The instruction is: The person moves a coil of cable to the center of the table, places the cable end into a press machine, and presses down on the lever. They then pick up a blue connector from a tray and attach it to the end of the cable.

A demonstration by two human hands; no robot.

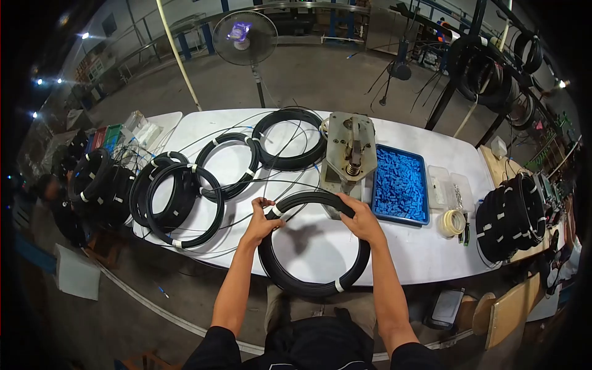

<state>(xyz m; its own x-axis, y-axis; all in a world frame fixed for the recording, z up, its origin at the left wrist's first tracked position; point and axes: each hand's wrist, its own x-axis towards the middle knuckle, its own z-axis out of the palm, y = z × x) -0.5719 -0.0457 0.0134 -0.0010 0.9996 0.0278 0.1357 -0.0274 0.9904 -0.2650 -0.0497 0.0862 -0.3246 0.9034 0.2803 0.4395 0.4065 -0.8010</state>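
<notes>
A coil of black cable (287, 280), bound with white tape, is held in front of my body, over the near edge of the white table. My left hand (262, 223) is closed at the coil's upper left, beside a white tape band (275, 211). My right hand (361, 219) grips its upper right, fingers wrapped round the bundle. Just beyond the coil stands a metal press-like machine (350, 145). Loose cable ends run leftward past my left hand. More black coils (290, 161) lie behind and to the left, some overlapping.
Right of the machine sits a blue tray (425, 209) of small blue pieces. Clear plastic boxes (439, 185), a tape roll (452, 223) and pliers (464, 231) are beside it. Stacked coils (510, 219) stand far right. A fan (245, 38) stands behind the white table (246, 262).
</notes>
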